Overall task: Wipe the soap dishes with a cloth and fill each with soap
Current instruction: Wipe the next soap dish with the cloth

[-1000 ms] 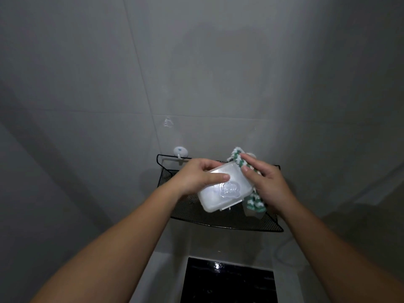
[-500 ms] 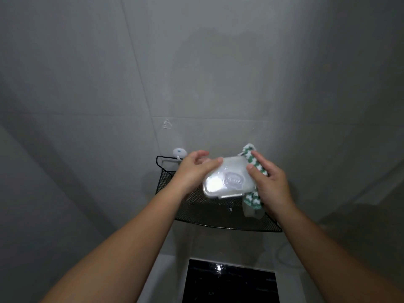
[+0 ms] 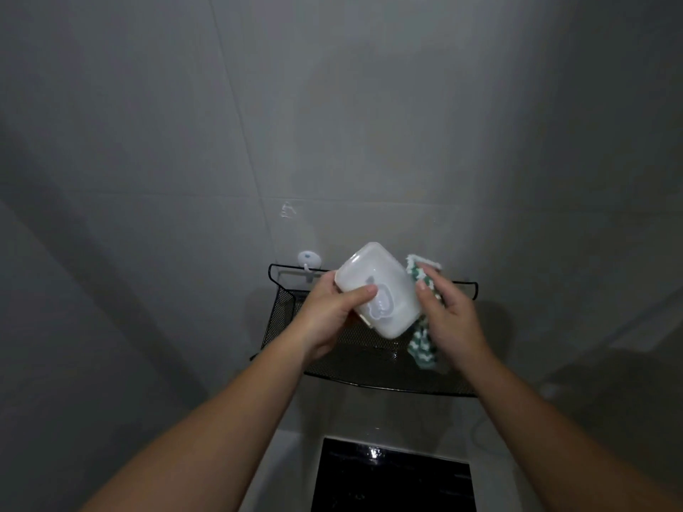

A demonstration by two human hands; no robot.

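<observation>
A white translucent soap dish [image 3: 377,286] with its lid on is held tilted above a black mesh shelf [image 3: 373,364]. My left hand [image 3: 329,315] grips the dish from the left, thumb across its top face. My right hand [image 3: 449,319] holds a green and white patterned cloth [image 3: 419,275] against the dish's right side; the cloth's lower end hangs below the palm. The dish's underside and inside are hidden.
The shelf is fixed to a grey tiled wall [image 3: 369,123], with a small white suction hook [image 3: 308,260] at its upper left corner. Below the shelf lies a dark glossy rectangular surface [image 3: 391,478] in a pale surround.
The dish has been turned and raised, its far end now pointing up to the left. My left thumb has shifted across its top. The cloth stays at its right side.
</observation>
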